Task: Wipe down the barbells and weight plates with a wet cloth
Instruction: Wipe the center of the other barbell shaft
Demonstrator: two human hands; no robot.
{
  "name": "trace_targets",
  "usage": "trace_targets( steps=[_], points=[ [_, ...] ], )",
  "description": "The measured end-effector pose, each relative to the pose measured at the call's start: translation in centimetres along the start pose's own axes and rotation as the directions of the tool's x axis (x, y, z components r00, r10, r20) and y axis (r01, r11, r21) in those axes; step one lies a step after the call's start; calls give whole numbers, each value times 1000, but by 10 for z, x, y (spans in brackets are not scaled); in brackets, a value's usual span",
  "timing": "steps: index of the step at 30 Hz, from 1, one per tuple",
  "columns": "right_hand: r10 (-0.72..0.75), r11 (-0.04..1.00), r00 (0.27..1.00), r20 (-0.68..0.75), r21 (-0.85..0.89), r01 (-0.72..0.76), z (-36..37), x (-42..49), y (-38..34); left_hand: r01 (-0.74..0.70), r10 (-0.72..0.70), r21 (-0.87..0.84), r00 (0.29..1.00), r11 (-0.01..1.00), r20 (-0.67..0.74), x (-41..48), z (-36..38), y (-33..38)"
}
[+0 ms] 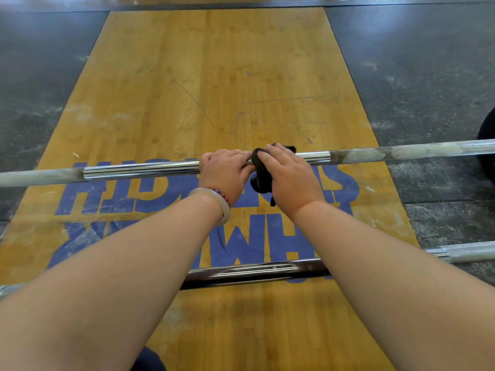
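The crumpled black cloth (261,175) is clamped round the smooth chrome barbell (139,170) by the curled right hand (289,178), the shaft gripped alongside by the left hand (226,170), chalk-dulled knurling further out, all laid across the scuffed yellow wooden platform (214,76).

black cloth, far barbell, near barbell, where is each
black cloth (262,180), head view, on the fold hanging down
far barbell (139,170), head view, on the shiny left stretch of its shaft
near barbell (254,273), head view, on the dark middle of its shaft
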State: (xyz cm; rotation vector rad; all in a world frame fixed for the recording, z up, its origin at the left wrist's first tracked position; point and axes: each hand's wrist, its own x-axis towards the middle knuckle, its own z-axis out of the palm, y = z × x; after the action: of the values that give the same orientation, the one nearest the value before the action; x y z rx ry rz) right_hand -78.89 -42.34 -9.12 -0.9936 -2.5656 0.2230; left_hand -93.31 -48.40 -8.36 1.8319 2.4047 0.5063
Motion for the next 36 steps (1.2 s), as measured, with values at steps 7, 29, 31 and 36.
trace_targets(
  steps=[7, 29, 31, 36],
  points=[
    [192, 978, 865, -464, 161, -131, -32, 38, -12, 9, -9, -18, 1000, 1000, -12, -1, -2, 0],
    [140, 985, 945, -295, -59, -164, 0, 19, -2, -85, 81, -23, 986, 996, -143, -2, 8, -7],
    [127, 992, 967, -223, 24, -125, 2, 19, -4, -89, 83, -34, 985, 995, -154, -2, 9, -8],
    [149, 984, 959, -243, -57, -167, 4, 28, 3, -135, 137, 24, 969, 991, -206, -1, 14, -11]
  ],
)
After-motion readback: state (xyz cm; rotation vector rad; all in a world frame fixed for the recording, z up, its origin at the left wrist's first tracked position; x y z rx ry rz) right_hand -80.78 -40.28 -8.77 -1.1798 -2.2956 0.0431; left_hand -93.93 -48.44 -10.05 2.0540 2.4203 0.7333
